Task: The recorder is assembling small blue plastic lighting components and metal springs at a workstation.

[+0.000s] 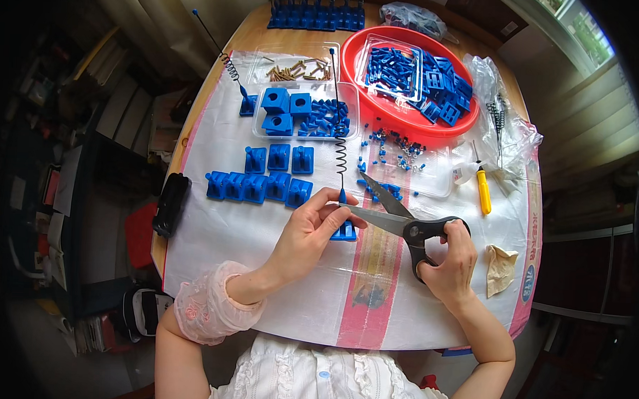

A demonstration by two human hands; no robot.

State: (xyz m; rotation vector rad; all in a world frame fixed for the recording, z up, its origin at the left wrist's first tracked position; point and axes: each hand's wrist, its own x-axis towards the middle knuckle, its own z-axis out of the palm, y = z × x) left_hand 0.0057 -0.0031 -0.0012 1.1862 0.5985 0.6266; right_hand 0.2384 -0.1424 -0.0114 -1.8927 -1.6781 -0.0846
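My left hand (310, 231) pinches a small blue plastic base (345, 231) that carries a thin black spring antenna (338, 123) running away from me. My right hand (449, 264) grips black-handled scissors (397, 220), blades apart, their tips close to the antenna's lower end beside my left fingers. Both hands hover over a white woven sheet (227, 231) that covers the round wooden table.
Several blue bases (260, 186) lie in rows left of my hands. A clear tray (301, 114) holds blue parts, another holds brass screws (296, 70). A red bowl (407, 122) of blue pieces sits far right. Also here: yellow-handled screwdriver (483, 191), black box (171, 203), a second antenna (229, 66).
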